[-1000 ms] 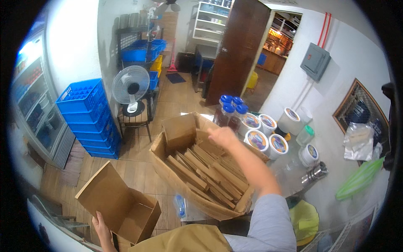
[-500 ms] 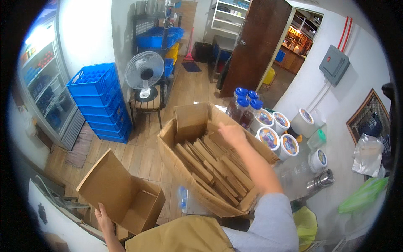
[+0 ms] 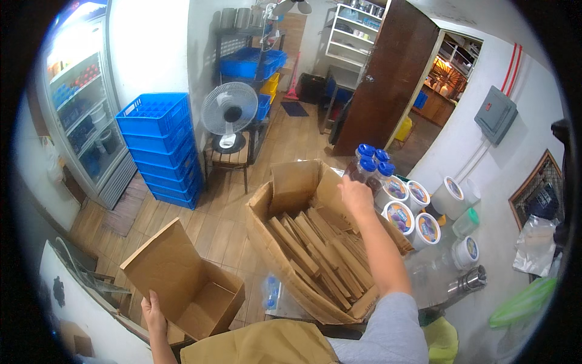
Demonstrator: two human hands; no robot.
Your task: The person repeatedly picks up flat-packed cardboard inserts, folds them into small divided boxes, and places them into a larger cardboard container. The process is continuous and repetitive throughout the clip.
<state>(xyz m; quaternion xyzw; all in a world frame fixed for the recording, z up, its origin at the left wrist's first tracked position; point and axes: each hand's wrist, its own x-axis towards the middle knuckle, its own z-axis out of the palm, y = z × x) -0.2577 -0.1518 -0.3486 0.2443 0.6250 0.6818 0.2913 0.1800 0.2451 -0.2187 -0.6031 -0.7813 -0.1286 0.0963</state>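
Observation:
My left hand (image 3: 153,309) grips the raised lid of an open brown cardboard box (image 3: 209,297) at the lower left; no contents show inside. In the middle stands a larger open cardboard carton (image 3: 279,267), packed with several flat folded cardboard pieces (image 3: 324,255). My right arm crosses over this carton. Its hand (image 3: 356,195) is at the carton's far right rim, close to the blue-lidded bottles (image 3: 365,167). The fingers there look curled; whatever they hold, if anything, is hidden.
White-lidded tubs (image 3: 400,218) crowd the right of the carton, with clear containers (image 3: 467,223) beyond. A fan (image 3: 230,112) stands on a stool beside stacked blue crates (image 3: 160,151). A glass-door fridge (image 3: 91,121) is at left, a brown door (image 3: 388,79) at the back.
The whole view has shifted, so the room appears further right and slightly lower. My right hand has moved slightly toward the bottles. My left hand keeps its hold on the box lid.

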